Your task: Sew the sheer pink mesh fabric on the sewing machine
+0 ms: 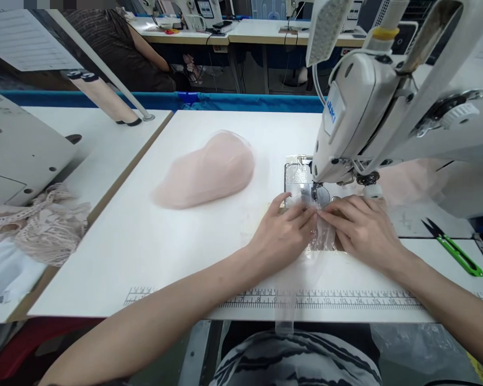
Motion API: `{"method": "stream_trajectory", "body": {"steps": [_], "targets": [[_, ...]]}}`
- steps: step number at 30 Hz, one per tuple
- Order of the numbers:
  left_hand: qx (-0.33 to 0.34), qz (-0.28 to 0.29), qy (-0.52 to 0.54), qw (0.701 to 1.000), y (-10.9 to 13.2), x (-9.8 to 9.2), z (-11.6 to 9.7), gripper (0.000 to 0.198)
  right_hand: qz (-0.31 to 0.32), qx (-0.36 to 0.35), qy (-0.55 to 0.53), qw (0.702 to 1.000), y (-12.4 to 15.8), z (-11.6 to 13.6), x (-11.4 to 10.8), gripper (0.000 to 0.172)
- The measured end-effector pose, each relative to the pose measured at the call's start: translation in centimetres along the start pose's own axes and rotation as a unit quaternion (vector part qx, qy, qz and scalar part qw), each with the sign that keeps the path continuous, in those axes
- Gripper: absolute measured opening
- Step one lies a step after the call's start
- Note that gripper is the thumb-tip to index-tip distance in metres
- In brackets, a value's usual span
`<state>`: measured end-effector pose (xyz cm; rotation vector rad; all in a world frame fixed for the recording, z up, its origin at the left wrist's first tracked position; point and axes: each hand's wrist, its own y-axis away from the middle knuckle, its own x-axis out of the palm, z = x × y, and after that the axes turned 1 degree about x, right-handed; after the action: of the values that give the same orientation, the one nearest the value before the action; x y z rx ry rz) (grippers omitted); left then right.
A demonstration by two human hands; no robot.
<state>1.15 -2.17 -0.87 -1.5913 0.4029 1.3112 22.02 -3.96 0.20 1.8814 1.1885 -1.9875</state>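
Both hands meet just in front of the presser foot [315, 192] of a white sewing machine [348, 107]. Thumb and fingers of my left hand [287, 228] pinch a strip of sheer, pale fabric [285, 300], which hangs down over the table's front edge. My right hand [358, 228] is closed on the same sheer fabric, fingertips almost touching the left ones. The fabric's upper end near the needle is partly hidden by my fingers. To the left lies a stack of pale pink fabric pieces [211, 171], apart from my hands.
Green thread snips [454, 249] lie at the right. More pink fabric [410, 179] is behind the machine head. A printed ruler [249, 299] runs along the front edge. Lace trim [48, 225] is heaped at the left beside another machine [20, 153]. A person [116, 48] sits beyond.
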Motion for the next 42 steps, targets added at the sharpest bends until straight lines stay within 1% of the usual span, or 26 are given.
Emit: {"method": "stream_trajectory", "body": {"steps": [4, 10, 17, 24, 30, 35, 42], "targets": [[-0.018, 0.022, 0.020, 0.999, -0.1, -0.2, 0.1, 0.027, 0.007, -0.007, 0.011, 1.000, 0.2, -0.1, 0.2, 0.032], [-0.023, 0.046, 0.018, 0.998, -0.4, 0.0, 0.5, 0.031, 0.000, -0.044, 0.032, 0.999, 0.3, -0.6, 0.5, 0.031], [-0.041, 0.060, 0.022, 0.997, -0.7, 0.1, 0.6, 0.033, 0.004, -0.032, 0.047, 0.998, 0.1, -0.8, 0.8, 0.032], [-0.069, 0.093, 0.032, 0.993, -0.9, -0.4, 0.4, 0.033, -0.001, -0.026, 0.039, 0.999, 0.1, -0.7, 0.7, 0.032], [-0.068, 0.117, 0.034, 0.990, -1.0, -0.5, 0.4, 0.034, -0.005, -0.029, 0.036, 0.999, 0.1, -0.7, 0.7, 0.032], [-0.067, 0.118, 0.034, 0.990, -1.1, -0.5, 0.4, 0.035, -0.001, -0.029, 0.039, 0.999, 0.0, -0.7, 0.7, 0.033], [-0.066, 0.104, 0.022, 0.992, -0.7, 0.0, 0.4, 0.035, 0.008, -0.025, 0.043, 0.999, 0.3, -0.7, 0.9, 0.035]]}}
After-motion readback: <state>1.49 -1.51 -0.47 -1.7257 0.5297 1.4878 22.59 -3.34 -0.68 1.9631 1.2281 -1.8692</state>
